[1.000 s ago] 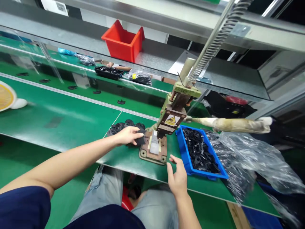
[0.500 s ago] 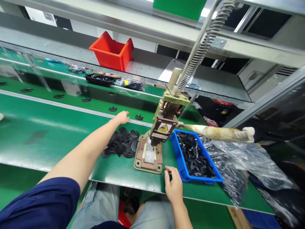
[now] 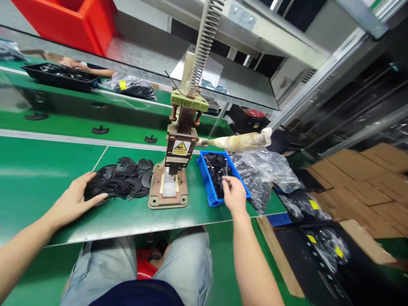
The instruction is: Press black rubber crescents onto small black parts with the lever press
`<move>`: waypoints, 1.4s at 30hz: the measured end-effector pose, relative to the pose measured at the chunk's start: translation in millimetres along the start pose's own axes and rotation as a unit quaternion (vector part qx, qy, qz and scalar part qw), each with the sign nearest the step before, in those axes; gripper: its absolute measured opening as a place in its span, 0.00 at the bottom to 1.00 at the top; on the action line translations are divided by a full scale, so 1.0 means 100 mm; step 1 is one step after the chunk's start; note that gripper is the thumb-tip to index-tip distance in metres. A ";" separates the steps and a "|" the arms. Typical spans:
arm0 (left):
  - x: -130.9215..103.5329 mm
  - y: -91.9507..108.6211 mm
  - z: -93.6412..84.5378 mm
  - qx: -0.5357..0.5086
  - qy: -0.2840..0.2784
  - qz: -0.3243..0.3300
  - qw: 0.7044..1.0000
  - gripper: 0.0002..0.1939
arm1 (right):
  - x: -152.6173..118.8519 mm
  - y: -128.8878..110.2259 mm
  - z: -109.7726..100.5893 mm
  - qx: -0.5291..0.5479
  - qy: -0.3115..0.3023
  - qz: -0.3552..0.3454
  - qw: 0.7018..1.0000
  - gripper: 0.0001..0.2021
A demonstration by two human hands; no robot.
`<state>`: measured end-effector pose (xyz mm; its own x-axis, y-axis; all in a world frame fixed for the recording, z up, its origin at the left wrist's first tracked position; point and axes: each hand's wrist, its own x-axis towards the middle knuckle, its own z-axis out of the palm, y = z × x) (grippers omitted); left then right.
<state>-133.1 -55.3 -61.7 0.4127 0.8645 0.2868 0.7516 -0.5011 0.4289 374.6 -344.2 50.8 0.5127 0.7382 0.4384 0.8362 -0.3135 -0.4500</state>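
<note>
My left hand (image 3: pixel 75 196) lies at the left edge of a pile of black curved plastic pieces (image 3: pixel 123 180). Its thumb and fingers are apart and touch the edge of the pile. Over the near right side of a blue bin (image 3: pixel 208 187) is my right hand (image 3: pixel 235 194), its fingertips pinched together. What they hold, if anything, is too small to make out. Small black parts (image 3: pixel 215 163) fill the bin. Between the pile and the bin stands a hand press (image 3: pixel 181 155) with a pale fixture (image 3: pixel 168 187) on its base.
The press's wrapped lever (image 3: pixel 242 141) sticks out to the right, above clear plastic bags (image 3: pixel 266 168). Behind a divider, black pieces (image 3: pixel 100 130) lie on a green strip. A co-worker's hands (image 3: pixel 75 64) are by a black tray (image 3: pixel 57 78). Cardboard boxes (image 3: pixel 360 187) stand at right.
My left hand has come back from the far strip to the pile, its fingers now spread. My right hand has moved from the table edge over the blue bin. The view has swung right.
</note>
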 end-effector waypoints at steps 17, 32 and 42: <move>-0.04 0.44 -0.04 0.013 0.040 0.002 0.999 0.45 | 0.55 0.61 -0.12 -0.126 -0.094 0.111 0.981 0.14; -0.61 2.15 -0.32 -0.320 0.013 0.210 0.924 0.22 | -0.86 -0.95 0.38 0.354 0.069 -0.003 0.933 0.17; -0.71 2.55 -0.35 -0.373 -0.049 0.286 0.881 0.12 | -1.44 -1.18 0.65 0.402 0.006 -0.046 0.915 0.20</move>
<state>11.5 -245.6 56.9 0.6843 0.4433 0.5790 -0.1268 -0.7096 0.6931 189.6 -375.0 -10.0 0.4541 0.7309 0.5095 0.4656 0.2929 -0.8351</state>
